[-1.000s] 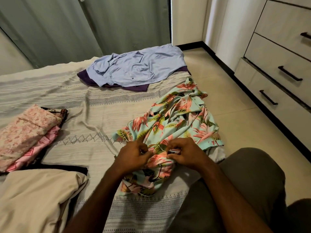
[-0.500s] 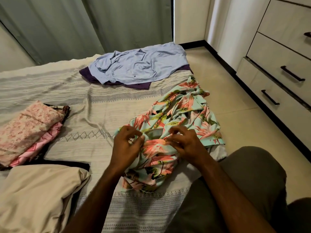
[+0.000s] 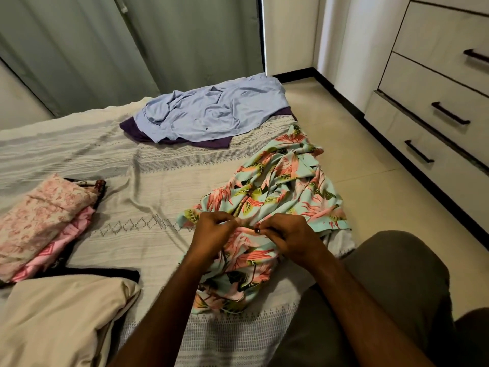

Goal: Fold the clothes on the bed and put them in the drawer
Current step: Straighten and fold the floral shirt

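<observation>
Buttoning appeared to be the step: the floral shirt (image 3: 267, 207), crumpled near the bed's (image 3: 148, 186) right edge, was pinched at its placket by the left hand (image 3: 214, 234) and right hand (image 3: 289, 238), fingers clenched on cloth around 1 dark button (image 3: 257, 230). Plackets were best aligned flat first. Drawers (image 3: 434, 120) were closed.

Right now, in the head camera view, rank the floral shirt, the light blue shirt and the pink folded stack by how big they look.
1. floral shirt, largest, though nearest the camera.
2. light blue shirt.
3. pink folded stack, close to the blue shirt in apparent size, so their order is unsure.
</observation>
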A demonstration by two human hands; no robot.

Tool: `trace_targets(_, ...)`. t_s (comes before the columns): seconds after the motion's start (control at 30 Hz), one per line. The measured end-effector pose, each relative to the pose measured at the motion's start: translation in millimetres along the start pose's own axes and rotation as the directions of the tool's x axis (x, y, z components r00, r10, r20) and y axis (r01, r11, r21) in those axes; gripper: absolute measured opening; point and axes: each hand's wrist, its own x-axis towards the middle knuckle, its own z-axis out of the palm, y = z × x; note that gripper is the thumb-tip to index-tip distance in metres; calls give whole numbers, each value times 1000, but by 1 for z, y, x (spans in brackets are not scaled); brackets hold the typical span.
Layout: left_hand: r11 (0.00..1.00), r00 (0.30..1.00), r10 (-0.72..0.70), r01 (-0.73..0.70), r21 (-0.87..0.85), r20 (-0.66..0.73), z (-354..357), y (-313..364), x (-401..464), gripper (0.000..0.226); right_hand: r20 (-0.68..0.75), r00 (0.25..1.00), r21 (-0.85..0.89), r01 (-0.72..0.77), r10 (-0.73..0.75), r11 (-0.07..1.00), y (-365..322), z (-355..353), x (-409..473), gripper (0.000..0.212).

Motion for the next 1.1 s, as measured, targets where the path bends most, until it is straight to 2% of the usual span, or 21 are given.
trace_targets(0.07,996,999,-45,43,-73,-27,0,5,4,19,11,1000,29,10,-10,1000,1,1,0,17)
trace_targets(0.27,992,1000,8,-8,-126,-3,0,11,9,28,55,997,-37,47,-45,998,5,4,1,21)
trace_targets(0.4,984,995,69,-55,-168,74,6,12,7,24,39,999,-66,22,-19,998,7,7,2,25)
trace_targets(0.5,977,988,116,-96,-191,99,14,14,4,20,28,998,-89,59,-56,994,3,6,2,22)
trace_targets(0.73,964,963,237,-217,-153,130,28,17,-5,13,-213,977,59,9,4,998,2,-3,2,15)
trace_targets(0.9,944,951,297,-279,-179,83,34,16,-7,12,-258,965,149,-12,51,989,2,-2,3,15)
trace_targets(1.1,939,953,297,-282,-196,51,41,14,-11,13,-296,950,184,-42,96,982,5,-5,2,17)
